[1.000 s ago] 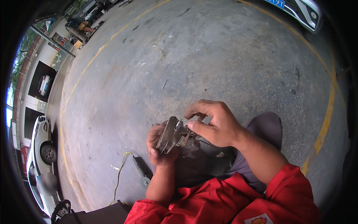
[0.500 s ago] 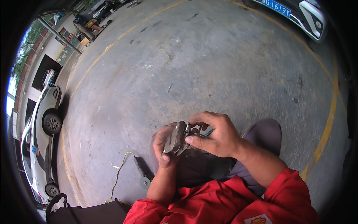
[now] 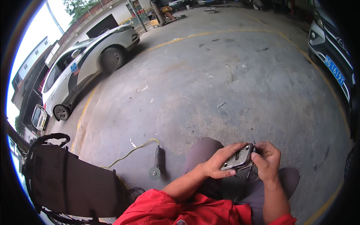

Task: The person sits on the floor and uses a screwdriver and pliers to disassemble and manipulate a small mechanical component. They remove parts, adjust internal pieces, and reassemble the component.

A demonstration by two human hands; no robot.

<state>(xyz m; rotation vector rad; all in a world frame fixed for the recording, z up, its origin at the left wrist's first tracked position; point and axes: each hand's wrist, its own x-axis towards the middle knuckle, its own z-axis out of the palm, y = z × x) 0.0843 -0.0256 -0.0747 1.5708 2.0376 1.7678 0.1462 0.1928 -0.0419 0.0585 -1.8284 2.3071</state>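
Over my lap I hold a worn metal lock body (image 3: 240, 157), a flat plate with slots and holes in its face. My left hand (image 3: 219, 163) is closed round its left side, thumb below and fingers along the top edge. The fingers of my right hand (image 3: 268, 159) pinch the right end of it, where small dark parts stick out. A thin dark rod (image 3: 249, 173) points down beneath that end. My fingers partly hide what lies between them.
An angle grinder (image 3: 157, 160) with a yellow cord (image 3: 129, 153) lies on the concrete left of my legs. A large dark panel-like object (image 3: 75, 180) stands at lower left. Farther off are a small metal piece (image 3: 221, 104), a white car (image 3: 84, 60) and another car (image 3: 330, 52).
My view has swung to the left, so hands and grinder sit farther right in it. The lock body has turned, and its slotted face now shows. Both hands still hold it.
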